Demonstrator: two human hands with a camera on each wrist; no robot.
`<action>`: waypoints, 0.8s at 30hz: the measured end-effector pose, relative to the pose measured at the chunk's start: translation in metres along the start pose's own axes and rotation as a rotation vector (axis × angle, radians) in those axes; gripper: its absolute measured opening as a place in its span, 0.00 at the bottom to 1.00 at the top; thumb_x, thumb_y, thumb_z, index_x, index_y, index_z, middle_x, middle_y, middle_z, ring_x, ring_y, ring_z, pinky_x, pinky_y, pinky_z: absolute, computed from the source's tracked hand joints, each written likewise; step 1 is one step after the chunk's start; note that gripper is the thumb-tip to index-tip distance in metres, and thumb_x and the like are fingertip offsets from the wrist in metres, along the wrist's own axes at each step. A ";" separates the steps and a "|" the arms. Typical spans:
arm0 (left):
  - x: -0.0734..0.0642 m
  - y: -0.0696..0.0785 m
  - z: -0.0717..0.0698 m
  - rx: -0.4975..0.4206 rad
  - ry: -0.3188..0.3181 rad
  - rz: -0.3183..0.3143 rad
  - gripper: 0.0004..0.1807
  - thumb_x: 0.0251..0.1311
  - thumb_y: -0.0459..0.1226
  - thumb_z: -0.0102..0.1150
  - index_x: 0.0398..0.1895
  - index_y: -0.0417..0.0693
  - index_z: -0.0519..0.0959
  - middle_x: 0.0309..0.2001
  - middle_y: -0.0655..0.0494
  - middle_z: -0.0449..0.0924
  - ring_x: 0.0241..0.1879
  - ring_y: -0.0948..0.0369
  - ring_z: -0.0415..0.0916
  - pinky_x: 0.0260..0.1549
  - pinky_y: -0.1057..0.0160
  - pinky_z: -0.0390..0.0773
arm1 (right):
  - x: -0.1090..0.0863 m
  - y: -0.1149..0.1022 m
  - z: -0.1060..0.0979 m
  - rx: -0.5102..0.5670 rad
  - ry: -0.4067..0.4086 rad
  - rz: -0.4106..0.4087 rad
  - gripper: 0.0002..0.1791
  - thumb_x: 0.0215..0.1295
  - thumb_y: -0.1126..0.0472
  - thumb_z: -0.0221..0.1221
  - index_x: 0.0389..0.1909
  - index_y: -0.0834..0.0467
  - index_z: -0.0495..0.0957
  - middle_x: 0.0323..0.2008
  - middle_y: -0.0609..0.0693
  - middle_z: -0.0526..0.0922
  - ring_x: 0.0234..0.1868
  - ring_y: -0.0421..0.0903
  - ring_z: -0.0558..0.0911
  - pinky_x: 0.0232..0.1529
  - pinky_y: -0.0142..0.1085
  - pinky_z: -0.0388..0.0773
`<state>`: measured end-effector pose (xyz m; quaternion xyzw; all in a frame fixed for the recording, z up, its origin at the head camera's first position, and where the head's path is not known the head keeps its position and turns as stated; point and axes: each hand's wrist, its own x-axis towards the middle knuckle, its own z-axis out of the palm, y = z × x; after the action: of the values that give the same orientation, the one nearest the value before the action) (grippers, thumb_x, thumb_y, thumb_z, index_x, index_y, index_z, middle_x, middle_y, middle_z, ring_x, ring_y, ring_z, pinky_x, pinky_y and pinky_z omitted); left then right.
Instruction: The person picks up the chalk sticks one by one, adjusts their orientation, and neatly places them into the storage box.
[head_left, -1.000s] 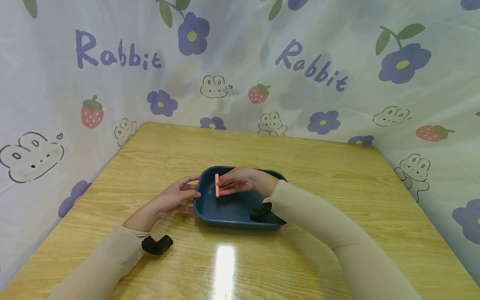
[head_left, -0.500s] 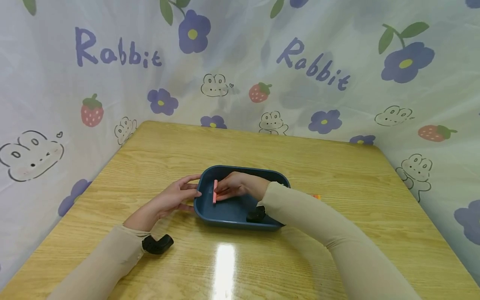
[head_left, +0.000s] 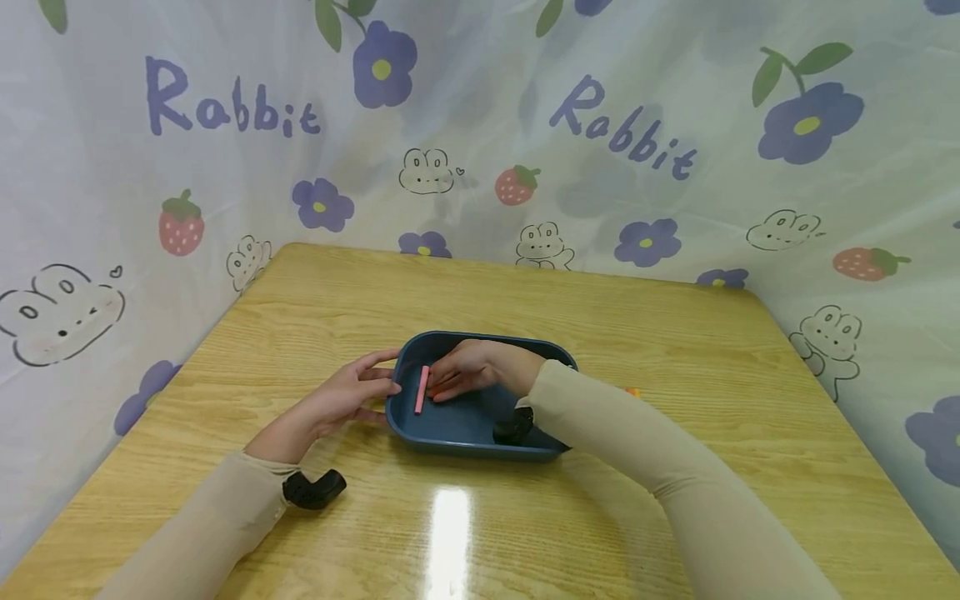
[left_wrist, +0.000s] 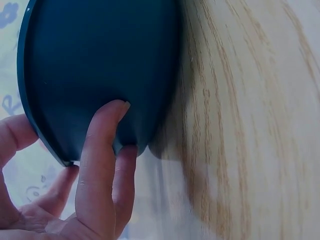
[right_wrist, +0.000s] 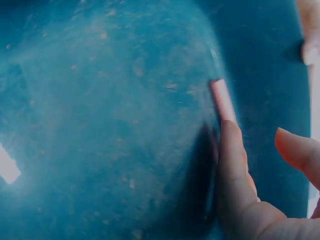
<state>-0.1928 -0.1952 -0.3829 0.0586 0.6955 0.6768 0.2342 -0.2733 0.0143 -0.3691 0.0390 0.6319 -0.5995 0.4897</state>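
A dark blue plastic basin (head_left: 465, 447) sits on the wooden table. A stick of pink chalk (head_left: 422, 390) lies inside it, near the left end. My right hand (head_left: 480, 367) reaches into the basin, its fingertips against the chalk; in the right wrist view the thumb stands apart from it, and the fingers (right_wrist: 232, 165) hide the chalk's lower part. At the basin's left end my left hand (head_left: 348, 392) holds the wall, the thumb over the rim. In the left wrist view its other fingers (left_wrist: 100, 160) press the outer wall.
A small orange and yellow thing (head_left: 633, 392) shows on the table (head_left: 600, 525), partly behind the right forearm. Pale specks dot the basin floor. A printed curtain (head_left: 480, 108) hangs behind and at both sides of the table.
The chalk, held between the right fingers a second ago, has come down and a little left to the basin's left end. The right thumb has parted from it. The left hand keeps its place.
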 end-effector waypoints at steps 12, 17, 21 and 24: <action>0.000 0.000 0.000 0.013 0.012 -0.013 0.36 0.64 0.31 0.49 0.73 0.44 0.47 0.64 0.31 0.55 0.49 0.49 0.74 0.39 0.48 0.78 | -0.030 -0.009 -0.003 -0.045 -0.040 -0.116 0.25 0.67 0.73 0.48 0.65 0.69 0.59 0.59 0.69 0.67 0.50 0.56 0.76 0.53 0.46 0.72; 0.000 0.000 0.001 0.014 0.016 -0.012 0.36 0.64 0.31 0.50 0.73 0.44 0.47 0.64 0.31 0.57 0.47 0.52 0.76 0.39 0.49 0.79 | -0.046 -0.009 -0.007 -0.075 -0.062 -0.171 0.25 0.68 0.74 0.46 0.66 0.69 0.57 0.59 0.70 0.66 0.55 0.59 0.73 0.53 0.45 0.73; 0.000 0.000 0.001 0.015 0.023 -0.010 0.36 0.63 0.31 0.51 0.73 0.44 0.48 0.62 0.33 0.59 0.45 0.54 0.77 0.37 0.50 0.79 | -0.060 -0.007 -0.011 -0.098 -0.074 -0.221 0.26 0.68 0.73 0.47 0.66 0.69 0.56 0.60 0.71 0.65 0.56 0.59 0.73 0.52 0.44 0.73; 0.000 0.000 0.002 0.016 0.026 -0.008 0.36 0.63 0.31 0.51 0.72 0.44 0.48 0.62 0.33 0.59 0.43 0.54 0.77 0.37 0.50 0.80 | -0.070 -0.005 -0.015 -0.094 -0.083 -0.253 0.26 0.68 0.73 0.47 0.66 0.69 0.55 0.61 0.72 0.62 0.56 0.59 0.72 0.53 0.44 0.73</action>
<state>-0.1922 -0.1930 -0.3825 0.0489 0.7039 0.6711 0.2274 -0.2489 0.0624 -0.3217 -0.0885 0.6384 -0.6273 0.4372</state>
